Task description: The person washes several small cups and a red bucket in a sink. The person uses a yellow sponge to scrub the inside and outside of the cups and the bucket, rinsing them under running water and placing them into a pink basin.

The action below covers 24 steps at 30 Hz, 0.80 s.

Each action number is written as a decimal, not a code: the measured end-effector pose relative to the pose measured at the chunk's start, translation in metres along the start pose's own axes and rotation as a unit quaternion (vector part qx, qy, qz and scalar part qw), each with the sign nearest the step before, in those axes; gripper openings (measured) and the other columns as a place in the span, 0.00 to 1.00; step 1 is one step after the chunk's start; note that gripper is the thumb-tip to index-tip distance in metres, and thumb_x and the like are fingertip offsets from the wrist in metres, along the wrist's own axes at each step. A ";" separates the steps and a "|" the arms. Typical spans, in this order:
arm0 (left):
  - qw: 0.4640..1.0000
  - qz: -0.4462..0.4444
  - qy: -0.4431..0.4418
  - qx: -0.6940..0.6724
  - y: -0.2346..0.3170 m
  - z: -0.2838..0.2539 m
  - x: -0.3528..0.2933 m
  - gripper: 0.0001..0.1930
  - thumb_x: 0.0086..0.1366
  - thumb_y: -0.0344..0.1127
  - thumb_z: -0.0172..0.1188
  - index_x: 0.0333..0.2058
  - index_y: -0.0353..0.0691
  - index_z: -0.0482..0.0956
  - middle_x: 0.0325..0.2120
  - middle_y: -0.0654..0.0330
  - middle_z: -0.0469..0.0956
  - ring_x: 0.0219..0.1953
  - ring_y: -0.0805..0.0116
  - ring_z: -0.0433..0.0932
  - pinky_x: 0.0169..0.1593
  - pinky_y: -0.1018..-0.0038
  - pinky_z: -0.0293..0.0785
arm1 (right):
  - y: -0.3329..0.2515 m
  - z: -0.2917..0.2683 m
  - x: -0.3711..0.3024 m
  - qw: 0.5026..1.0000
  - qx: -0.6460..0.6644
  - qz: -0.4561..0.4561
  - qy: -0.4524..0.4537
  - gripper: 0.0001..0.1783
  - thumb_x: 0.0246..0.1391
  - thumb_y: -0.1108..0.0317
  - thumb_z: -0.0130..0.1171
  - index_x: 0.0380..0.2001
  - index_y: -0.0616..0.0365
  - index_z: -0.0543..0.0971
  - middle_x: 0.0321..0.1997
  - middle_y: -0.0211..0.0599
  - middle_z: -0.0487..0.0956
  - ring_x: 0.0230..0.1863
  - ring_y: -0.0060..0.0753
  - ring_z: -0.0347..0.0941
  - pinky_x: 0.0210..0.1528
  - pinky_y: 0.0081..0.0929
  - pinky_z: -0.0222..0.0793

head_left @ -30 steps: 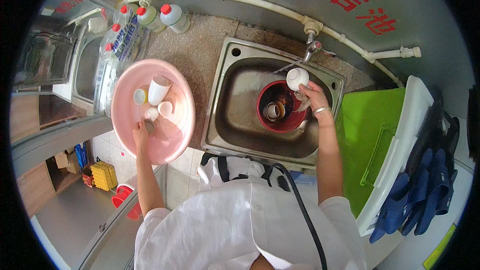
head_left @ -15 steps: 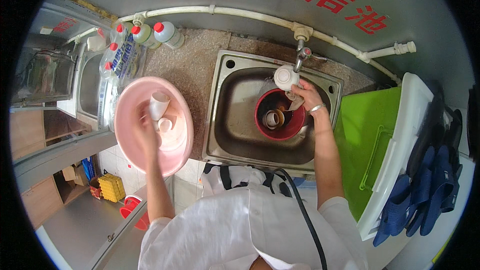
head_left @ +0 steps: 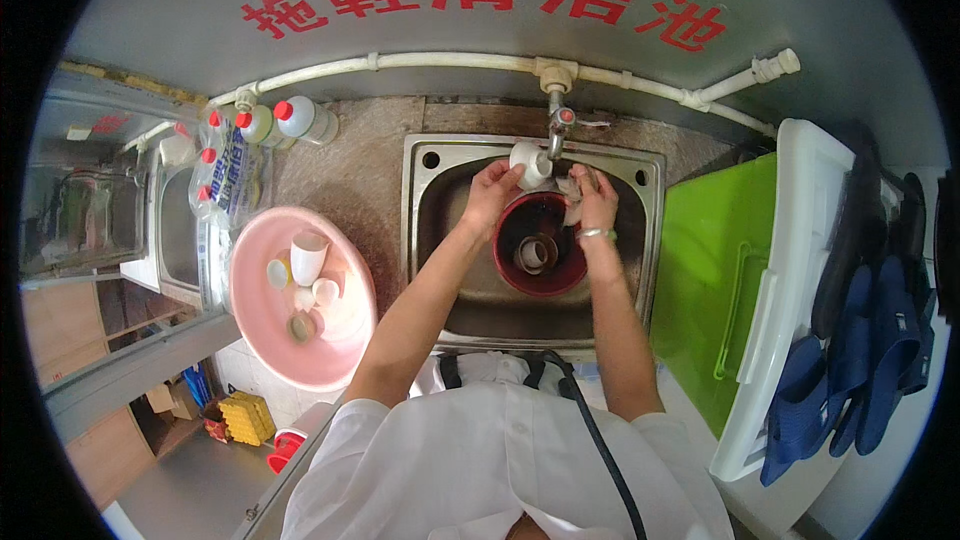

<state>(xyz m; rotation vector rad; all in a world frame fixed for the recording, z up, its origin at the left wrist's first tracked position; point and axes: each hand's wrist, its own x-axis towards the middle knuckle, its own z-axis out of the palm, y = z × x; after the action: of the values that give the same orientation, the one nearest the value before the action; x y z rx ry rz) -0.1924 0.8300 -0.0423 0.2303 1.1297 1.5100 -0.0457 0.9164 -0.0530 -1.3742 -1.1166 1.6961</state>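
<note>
I have one white cup (head_left: 530,162) at the sink's far side, pinched in my left grip (head_left: 492,192), that forearm slanting inward. My right grip (head_left: 598,198), forearm reaching nearly straight ahead, is closed on a pale cloth (head_left: 572,208) just right of the cup; whether cloth and cup touch, I can't tell. One tap (head_left: 557,128) stands just beyond the grips, its outlet hard to make out beside the cup. Nearer me, between my forearms, one dark red bucket (head_left: 545,291) sits in the sink (head_left: 470,315), its nested cups too shadowed to count. Left of my left grip, one pink tub (head_left: 245,330) holds five pieces I can make out.
</note>
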 end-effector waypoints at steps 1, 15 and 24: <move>0.998 0.025 0.022 0.048 -0.004 0.002 0.004 0.08 0.63 0.30 0.52 0.40 0.35 0.71 0.34 0.62 0.75 0.36 0.75 0.73 0.44 0.77 0.69 | 0.007 0.010 -0.003 0.997 -0.001 -0.066 0.037 0.13 0.54 0.58 0.56 0.32 0.58 0.77 0.24 0.27 0.74 0.24 0.17 0.67 0.25 0.18 0.62; 0.914 0.212 0.040 0.344 0.000 0.006 -0.019 0.05 0.58 0.25 0.52 0.33 0.31 0.73 0.24 0.56 0.76 0.29 0.75 0.73 0.35 0.77 0.70 | 0.001 0.068 -0.024 0.910 -0.327 -0.252 -0.040 0.19 0.58 0.64 0.41 0.50 0.61 0.68 0.49 0.50 0.71 0.52 0.48 0.67 0.53 0.35 0.62; 0.911 0.190 -0.044 0.363 0.014 0.013 -0.022 0.08 0.58 0.23 0.51 0.38 0.30 0.72 0.30 0.60 0.76 0.33 0.77 0.71 0.40 0.79 0.68 | -0.021 0.073 -0.019 0.880 -0.324 -0.347 -0.020 0.15 0.56 0.64 0.45 0.37 0.62 0.76 0.29 0.47 0.77 0.30 0.53 0.73 0.34 0.42 0.68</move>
<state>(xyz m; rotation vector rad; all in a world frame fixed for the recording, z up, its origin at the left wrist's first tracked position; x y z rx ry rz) -0.1861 0.8199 -0.0155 1.0694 1.6026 1.3198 -0.1133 0.8933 -0.0205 -1.0699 -2.0205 0.8512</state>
